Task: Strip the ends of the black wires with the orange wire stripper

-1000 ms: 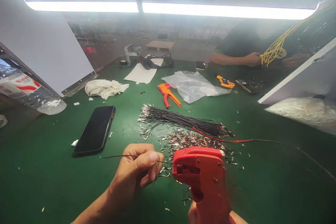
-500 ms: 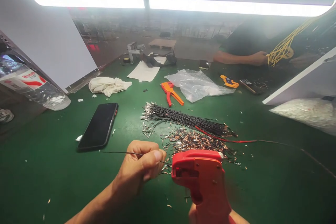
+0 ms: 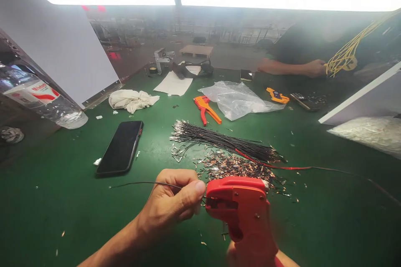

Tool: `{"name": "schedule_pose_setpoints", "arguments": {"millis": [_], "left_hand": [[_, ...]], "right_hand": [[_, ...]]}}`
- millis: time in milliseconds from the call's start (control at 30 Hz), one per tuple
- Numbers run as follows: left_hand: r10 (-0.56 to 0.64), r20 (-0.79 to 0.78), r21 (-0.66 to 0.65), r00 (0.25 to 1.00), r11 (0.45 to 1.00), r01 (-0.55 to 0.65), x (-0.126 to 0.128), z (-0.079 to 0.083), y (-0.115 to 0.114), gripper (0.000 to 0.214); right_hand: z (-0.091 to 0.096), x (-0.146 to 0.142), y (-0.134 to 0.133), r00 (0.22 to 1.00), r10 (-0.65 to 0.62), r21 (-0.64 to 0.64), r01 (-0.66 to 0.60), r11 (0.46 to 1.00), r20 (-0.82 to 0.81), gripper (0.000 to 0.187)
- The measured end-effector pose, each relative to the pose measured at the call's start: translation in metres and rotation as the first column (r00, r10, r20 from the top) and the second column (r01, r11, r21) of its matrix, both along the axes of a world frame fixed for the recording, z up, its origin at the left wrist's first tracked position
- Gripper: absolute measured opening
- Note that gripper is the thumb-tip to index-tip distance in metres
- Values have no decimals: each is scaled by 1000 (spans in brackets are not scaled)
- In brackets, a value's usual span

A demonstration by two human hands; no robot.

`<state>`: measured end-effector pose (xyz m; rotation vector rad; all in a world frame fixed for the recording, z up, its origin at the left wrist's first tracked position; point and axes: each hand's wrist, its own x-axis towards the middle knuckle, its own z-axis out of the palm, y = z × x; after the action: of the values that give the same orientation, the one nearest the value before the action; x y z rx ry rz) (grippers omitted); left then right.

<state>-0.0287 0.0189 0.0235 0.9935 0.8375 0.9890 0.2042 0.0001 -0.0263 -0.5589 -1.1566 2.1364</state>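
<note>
A thin black wire (image 3: 138,183) is pinched between the thumb and fingers of my left hand (image 3: 177,202). One end trails off to the left, and the other reaches the jaws of a red wire stripper (image 3: 250,217). My right hand (image 3: 231,255) is wrapped round the stripper's handle, mostly hidden behind it. My left thumb tip is right beside the tool's nose. Just beyond lies a heap of cut wire ends and copper bits (image 3: 234,166). Behind the heap is a bundle of black wires (image 3: 219,138) with metal terminals at the left end.
A phone (image 3: 120,148) lies left on the green table. Farther back are an orange-red hand tool (image 3: 207,109), a plastic bag (image 3: 241,102), a crumpled cloth (image 3: 133,101) and a yellow-blue tool (image 3: 277,95). A bottle (image 3: 44,94) stands left. Across the table a person's hand (image 3: 315,68) holds yellow wires.
My left hand has slid right with the black wire, up to the stripper's nose, and the wire now enters the jaws farther. The whole view has shifted slightly.
</note>
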Motion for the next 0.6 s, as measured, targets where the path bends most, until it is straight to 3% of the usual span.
{"name": "schedule_pose_setpoints", "arguments": {"millis": [167, 600], "left_hand": [[2, -13, -5, 1000, 1000, -2, 1, 2, 1, 55], [-66, -8, 29, 998, 997, 66, 0, 6, -1, 53]], "right_hand": [[-15, -3, 13, 995, -104, 8, 104, 994, 6, 36], [-13, 4, 1, 994, -72, -34, 75, 997, 78, 26]]}}
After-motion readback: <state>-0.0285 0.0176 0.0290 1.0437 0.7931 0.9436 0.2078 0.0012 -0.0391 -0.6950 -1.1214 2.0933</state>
